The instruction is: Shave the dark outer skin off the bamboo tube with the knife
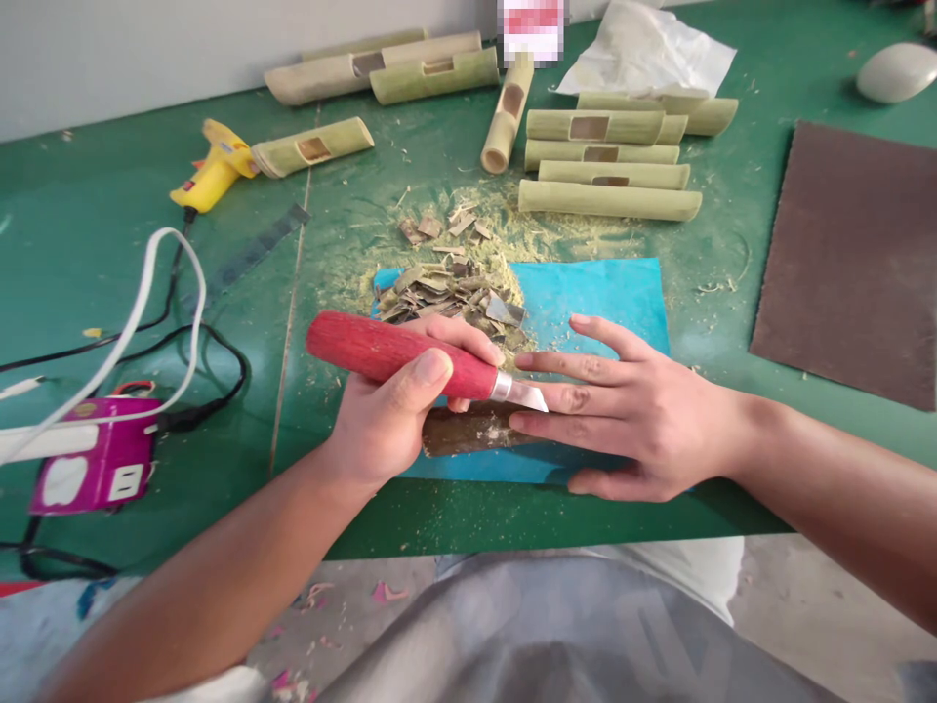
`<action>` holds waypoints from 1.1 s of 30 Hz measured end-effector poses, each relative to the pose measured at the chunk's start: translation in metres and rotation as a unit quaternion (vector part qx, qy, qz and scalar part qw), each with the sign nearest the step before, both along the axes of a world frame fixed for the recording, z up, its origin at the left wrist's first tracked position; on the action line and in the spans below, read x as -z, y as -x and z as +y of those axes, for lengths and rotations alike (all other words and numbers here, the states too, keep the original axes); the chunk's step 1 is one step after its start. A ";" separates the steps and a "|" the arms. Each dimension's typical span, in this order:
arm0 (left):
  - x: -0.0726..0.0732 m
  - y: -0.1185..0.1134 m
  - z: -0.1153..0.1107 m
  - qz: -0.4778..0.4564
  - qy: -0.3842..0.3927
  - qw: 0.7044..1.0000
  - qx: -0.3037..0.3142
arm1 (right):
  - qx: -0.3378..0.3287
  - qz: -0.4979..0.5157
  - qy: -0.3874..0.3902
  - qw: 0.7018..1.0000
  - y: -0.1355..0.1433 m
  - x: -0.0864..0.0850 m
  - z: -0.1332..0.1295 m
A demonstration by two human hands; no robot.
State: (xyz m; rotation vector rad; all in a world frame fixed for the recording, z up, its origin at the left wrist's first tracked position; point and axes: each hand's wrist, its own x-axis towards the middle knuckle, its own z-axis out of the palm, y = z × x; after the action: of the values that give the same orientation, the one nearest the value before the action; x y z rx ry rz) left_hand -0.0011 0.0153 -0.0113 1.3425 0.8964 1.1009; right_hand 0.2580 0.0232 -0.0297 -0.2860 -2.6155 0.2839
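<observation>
Clock refs are being taken from the dark bamboo piece (468, 436), which is being kept on the blue sheet (596, 293) near the front of the green bench (703, 342). Progress: pale bamboo pieces (611, 201) are being stored in rows at 1 o'clock, several showing a cut window; more windowed tubes (410, 88) are being parked between 11 and 12, so that batch is being read as largely cut. A heap of shavings (439, 293) is being left at 12, partly on the sheet. On the dark piece, only whitish scuffs are being shown amid brown skin, so it is being judged early stage, most of it left to do. Its right end is being covered; any cut there can't be told. Left hand (385, 415): being clenched around the red-handled knife (387, 353), thumb along the handle, butt being pointed toward 10, blade toward 3. Right hand (644, 415), at 3: nothing being grasped, fingers being spread wide, some being laid over the piece. Blade tip is being held right by those fingers; contact can't be told.
</observation>
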 end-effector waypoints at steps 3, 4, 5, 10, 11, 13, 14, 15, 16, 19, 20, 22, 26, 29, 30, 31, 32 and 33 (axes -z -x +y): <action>0.000 -0.001 -0.001 -0.006 0.005 1.000 -0.005 | -0.004 0.002 0.004 1.000 0.000 0.000 0.000; -0.001 -0.002 -0.001 -0.007 0.007 1.000 -0.006 | -0.005 0.003 0.006 1.000 0.001 0.000 0.000; -0.001 -0.002 -0.001 -0.009 0.007 1.000 -0.007 | -0.005 0.004 0.006 1.000 0.001 0.000 0.000; -0.002 -0.002 -0.001 -0.012 0.005 1.000 0.002 | -0.009 0.002 0.011 1.000 0.001 0.000 0.000; -0.002 -0.002 -0.001 -0.013 0.005 1.000 0.003 | -0.009 0.003 0.011 1.000 0.001 0.000 0.000; -0.002 -0.002 -0.001 -0.014 0.003 1.000 0.004 | -0.008 0.003 0.011 1.000 0.001 0.000 0.000; -0.002 -0.002 -0.001 -0.014 0.004 1.000 0.006 | -0.006 0.002 0.010 1.000 0.000 0.000 0.000; -0.002 -0.002 -0.001 -0.015 0.003 1.000 0.007 | -0.004 0.001 0.009 1.000 0.000 0.001 0.000; -0.002 -0.002 -0.001 -0.017 0.002 1.000 0.008 | -0.003 0.000 0.006 1.000 0.000 0.001 0.000; -0.001 -0.001 -0.001 -0.023 0.016 1.000 0.010 | 0.002 -0.006 -0.004 1.000 -0.001 0.001 0.001; -0.001 0.000 0.000 -0.025 0.022 0.999 0.009 | 0.002 -0.008 -0.006 1.000 -0.001 0.001 0.001; -0.001 0.002 0.001 -0.030 0.025 0.999 0.001 | 0.001 -0.011 -0.009 1.000 -0.002 0.000 0.002; -0.003 0.004 0.005 -0.056 -0.021 0.998 -0.033 | 0.002 -0.019 -0.012 1.000 -0.002 -0.003 0.002; -0.004 0.004 0.004 -0.061 -0.029 0.996 -0.054 | 0.008 -0.020 -0.023 1.000 -0.003 -0.004 0.002; -0.004 0.004 0.004 -0.059 -0.030 0.996 -0.061 | 0.008 -0.020 -0.025 0.999 -0.003 -0.004 0.002; -0.004 0.004 0.003 -0.057 -0.031 0.996 -0.068 | 0.009 -0.020 -0.026 0.999 -0.003 -0.004 0.002; -0.003 0.004 0.002 -0.054 -0.032 0.995 -0.074 | 0.010 -0.021 -0.024 0.999 -0.004 -0.004 0.002; -0.003 0.004 0.001 -0.055 -0.035 0.995 -0.081 | 0.009 -0.023 -0.022 0.999 -0.004 -0.004 0.002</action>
State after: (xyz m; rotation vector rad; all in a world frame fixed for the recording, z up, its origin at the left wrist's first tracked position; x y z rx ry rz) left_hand -0.0052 0.0164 -0.0080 1.2709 0.9043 1.3288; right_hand 0.2619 0.0251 -0.0258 -0.3057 -2.6599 0.2153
